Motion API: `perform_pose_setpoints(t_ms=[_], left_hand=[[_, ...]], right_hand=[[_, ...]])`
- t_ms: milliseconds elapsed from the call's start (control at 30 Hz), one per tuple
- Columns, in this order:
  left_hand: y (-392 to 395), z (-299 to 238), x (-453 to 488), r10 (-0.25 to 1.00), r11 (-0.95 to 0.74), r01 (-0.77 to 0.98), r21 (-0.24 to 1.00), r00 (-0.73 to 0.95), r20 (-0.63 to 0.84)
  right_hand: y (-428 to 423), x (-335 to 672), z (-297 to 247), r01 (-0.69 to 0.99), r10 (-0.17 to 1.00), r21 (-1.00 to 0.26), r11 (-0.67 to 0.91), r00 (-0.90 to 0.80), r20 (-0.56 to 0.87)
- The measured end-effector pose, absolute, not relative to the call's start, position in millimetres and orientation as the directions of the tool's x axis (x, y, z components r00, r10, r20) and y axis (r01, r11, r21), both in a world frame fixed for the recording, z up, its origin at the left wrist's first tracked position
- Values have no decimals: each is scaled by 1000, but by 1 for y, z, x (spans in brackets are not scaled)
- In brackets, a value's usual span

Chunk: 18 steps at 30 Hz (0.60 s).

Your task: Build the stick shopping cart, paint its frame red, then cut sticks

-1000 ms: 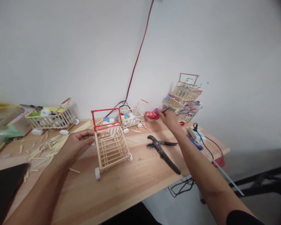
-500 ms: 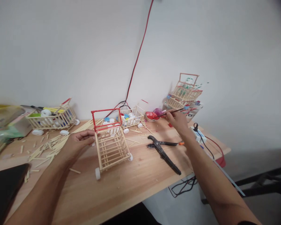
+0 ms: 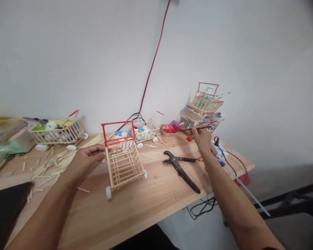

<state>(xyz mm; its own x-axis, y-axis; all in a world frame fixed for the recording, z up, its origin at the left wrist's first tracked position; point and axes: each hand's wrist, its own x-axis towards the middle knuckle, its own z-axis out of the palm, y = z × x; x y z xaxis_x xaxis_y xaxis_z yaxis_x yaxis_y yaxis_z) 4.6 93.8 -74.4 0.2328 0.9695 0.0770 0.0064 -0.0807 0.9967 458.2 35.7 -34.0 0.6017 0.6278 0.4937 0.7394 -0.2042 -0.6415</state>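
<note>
Our right hand [image 3: 202,139] has just drawn back a little towards us and to the right, and the thin dark-handled brush [image 3: 184,130] it pinches between thumb and fingers now lies flatter, its tip at or near the rim of the shallow pale dish of glossy red paint [image 3: 169,133]. We judge that the brush is being loaded, or its surplus wiped off, but the tip is too small for us to tell how much paint it carries.

The small slatted cart of pale wooden sticks [image 3: 128,179] has not shifted. It sits on the light wooden tabletop [image 3: 151,198], just beside our left hand [image 3: 86,158] and well apart from the right one. The left fingers are bent, thumb and fingertips close together at the cart's upper left corner; whether they grip a stick or only steady it, we cannot tell. The cart's red rectangular handle frame [image 3: 118,123] rises just beyond those fingertips. The black pliers-like tool [image 3: 182,171] lies between cart and right forearm.
</note>
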Motion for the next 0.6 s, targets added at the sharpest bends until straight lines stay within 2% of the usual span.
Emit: perform_pose_setpoints(t_ms=[133, 200, 300, 367, 467, 600], left_hand=[[94, -75, 4, 968, -85, 11, 996, 236, 80], [95, -76, 3, 967, -98, 21, 995, 238, 90], [95, -76, 3, 966, -108, 15, 994, 238, 102], [95, -75, 4, 967, -101, 8, 995, 236, 97], [94, -75, 4, 969, -96, 12, 995, 230, 90], [94, -76, 4, 965, -115, 21, 993, 238, 107]], right_hand=[[33, 465, -29, 750, 584, -623, -220, 613, 532], [32, 464, -26, 739, 567, -650, -175, 616, 547], [27, 451, -21, 613, 512, -786, 82, 650, 561], [20, 434, -14, 490, 474, -821, 294, 671, 570], [5, 398, -1, 370, 451, -781, 503, 659, 602], [-16, 342, 12, 362, 448, -688, 629, 555, 701]])
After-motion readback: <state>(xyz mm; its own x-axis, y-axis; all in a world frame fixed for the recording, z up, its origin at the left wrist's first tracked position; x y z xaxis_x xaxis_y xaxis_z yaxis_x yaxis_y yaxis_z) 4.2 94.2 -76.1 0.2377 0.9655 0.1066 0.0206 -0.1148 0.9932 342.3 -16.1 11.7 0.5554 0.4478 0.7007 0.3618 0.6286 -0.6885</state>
